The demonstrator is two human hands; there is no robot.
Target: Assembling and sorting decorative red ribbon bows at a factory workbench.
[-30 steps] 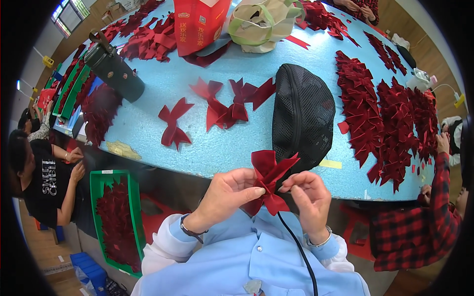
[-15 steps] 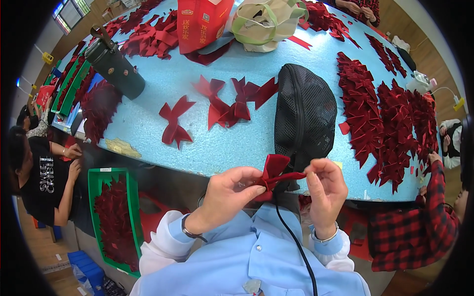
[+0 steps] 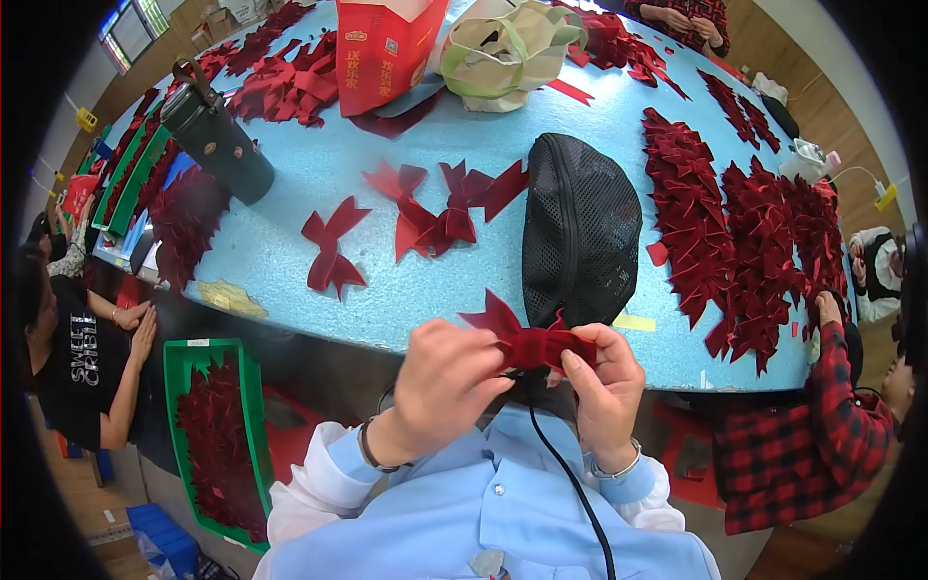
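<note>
A dark red velvet bow (image 3: 537,346) is held between my two hands, just off the table's near edge. At its right end, my right hand (image 3: 609,391) pinches the loop between thumb and fingers. My left hand (image 3: 440,387) is closed at the bow's left side, its fingers curled over the ribbon and slightly blurred; a pointed tail sticks up above them. Beyond my hands stands a black mesh pouch (image 3: 585,232) with a zip. Left of the pouch, a single red bow (image 3: 333,246) lies on the blue table (image 3: 387,309), near a cluster of red bows (image 3: 440,213).
Long piles of red bows (image 3: 686,213) cover the table's right side. A dark flask (image 3: 217,145), a red paper bag (image 3: 387,58) and a cream tote bag (image 3: 503,63) stand farther back. A green crate (image 3: 256,435) of bows sits at my left. Co-workers sit on both sides.
The bow has turned so its loops spread level between my hands. My left hand has shifted over the ribbon with its fingers curled more, and my right hand has come slightly left and lower.
</note>
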